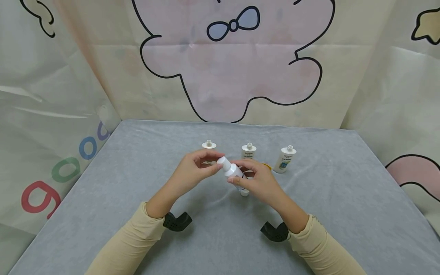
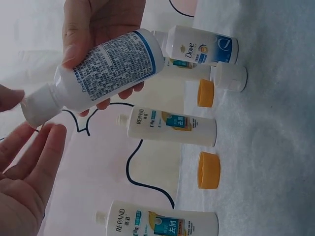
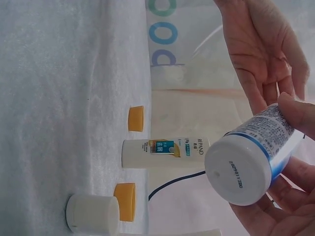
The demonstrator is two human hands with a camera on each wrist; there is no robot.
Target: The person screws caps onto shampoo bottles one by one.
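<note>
Well, my right hand [image 1: 259, 179] grips the tilted white bottle [image 1: 233, 170] (small print covers its label [image 2: 115, 64]) while my left hand [image 1: 195, 166] pinches its white cap [image 2: 41, 105].

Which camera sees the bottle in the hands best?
The left wrist view: the held bottle is large there, with its cap and printed label showing. The right wrist view shows mostly its base and some label; the head view shows it small and partly covered.

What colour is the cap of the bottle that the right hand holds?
The cap is white; it shows best in the left wrist view.
</note>
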